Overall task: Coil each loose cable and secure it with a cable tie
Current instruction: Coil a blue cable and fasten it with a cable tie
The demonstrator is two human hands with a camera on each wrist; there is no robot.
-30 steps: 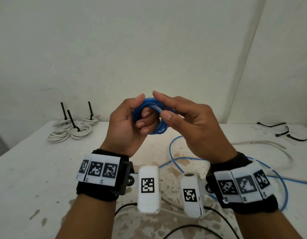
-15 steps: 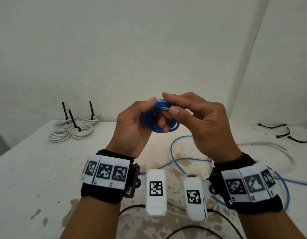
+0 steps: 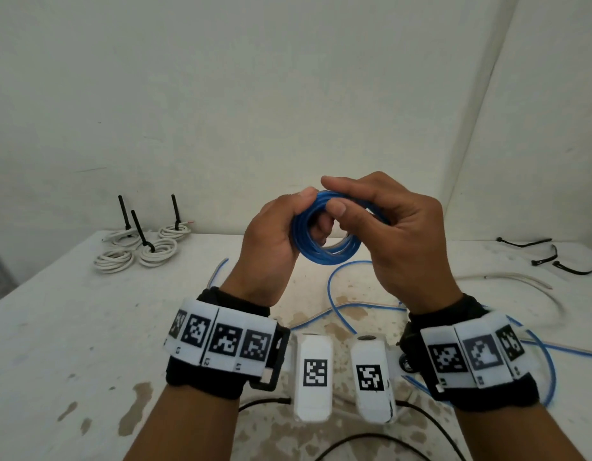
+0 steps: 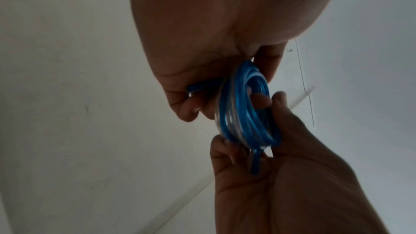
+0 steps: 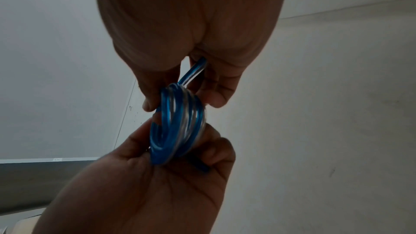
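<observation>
Left hand from the head view: raised above the tabletop, fingers curled around the left side of the blue cable coil, thumb on its top edge. Right hand: pinching the coil's top between thumb and forefinger, remaining fingers curled behind it. Loose length of blue cable trailing down onto the stained tabletop and looping off to the right. Far left corner: four white coiled cables, black cable ties sticking up from three of them. Far right: spare black ties lying flat, near a loose white cable. Left wrist view: left hand gripping the coil edge-on, right hand grasping its lower part. Right wrist view: right hand clasping the coil from above, left hand wrapped around its bottom.
</observation>
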